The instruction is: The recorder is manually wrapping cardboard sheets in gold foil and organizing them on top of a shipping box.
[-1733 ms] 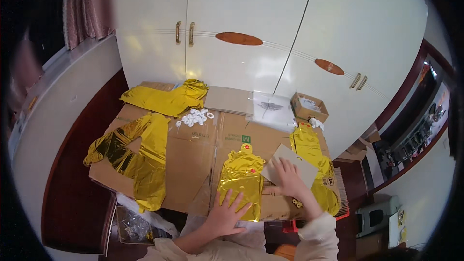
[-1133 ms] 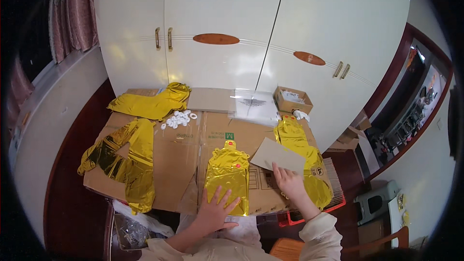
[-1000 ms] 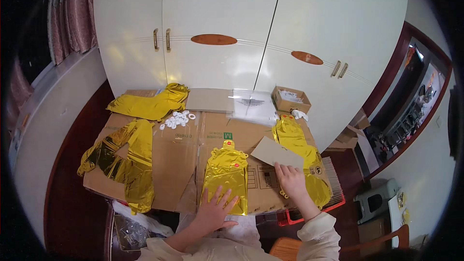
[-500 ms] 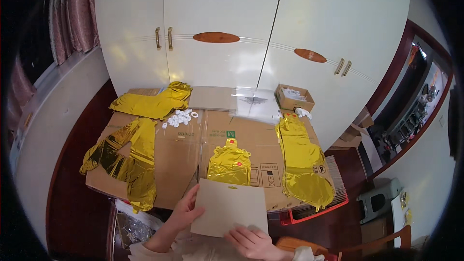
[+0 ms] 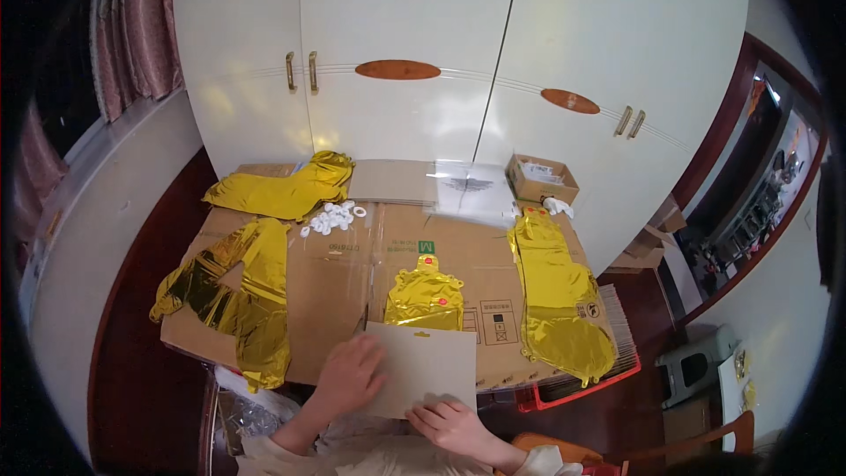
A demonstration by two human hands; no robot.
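A flat beige card (image 5: 427,361) with a small hang slot in its upper edge is in front of me, its far edge overlapping the near end of a gold foil balloon (image 5: 423,295). My right hand (image 5: 454,429) grips the card's lower edge, fingers on its face; the thumb is hidden. Over the card's left side is my left hand (image 5: 351,377), slightly blurred, its fingers loosely bent and apart. Whether it touches the card is hard to tell. The gold balloon lies flat on the cardboard, with small red marks on it.
More flat gold foil balloons lie left (image 5: 264,300), far left (image 5: 282,189) and right (image 5: 564,300) on the cardboard (image 5: 326,317). White rings (image 5: 330,219), a clear plastic sheet (image 5: 471,187) and a small carton (image 5: 542,181) are at the back. A red crate (image 5: 582,392) stands below right.
My left hand has left the card's left edge and moved across its face. The card has shifted slightly left, and my right hand still holds its lower edge.
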